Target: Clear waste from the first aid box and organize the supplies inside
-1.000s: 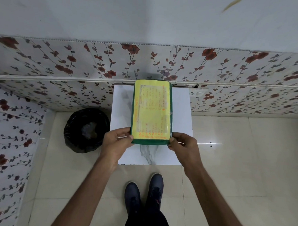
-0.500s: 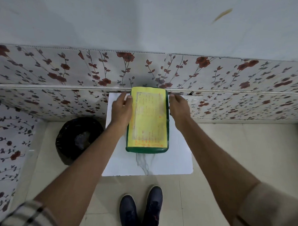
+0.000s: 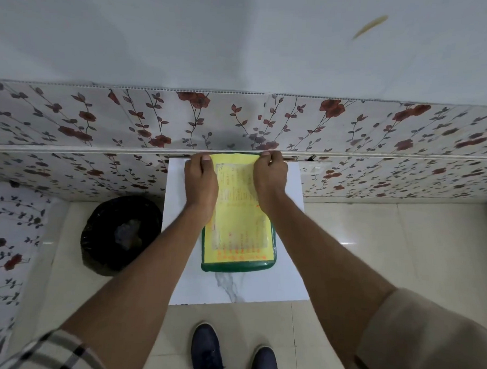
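You have your left hand (image 3: 202, 179) and right hand (image 3: 269, 178) clenched on the far corners of the closed first aid box (image 3: 239, 228) lying on the white table (image 3: 232, 288); it looks rigid and light, best gripped by its green rim.

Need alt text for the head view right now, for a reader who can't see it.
Both hands, left hand and right hand, grip the far end of a closed green first aid box with a yellow label, lying on a white marble-patterned table. A black-lined bin stands on the floor to its left.
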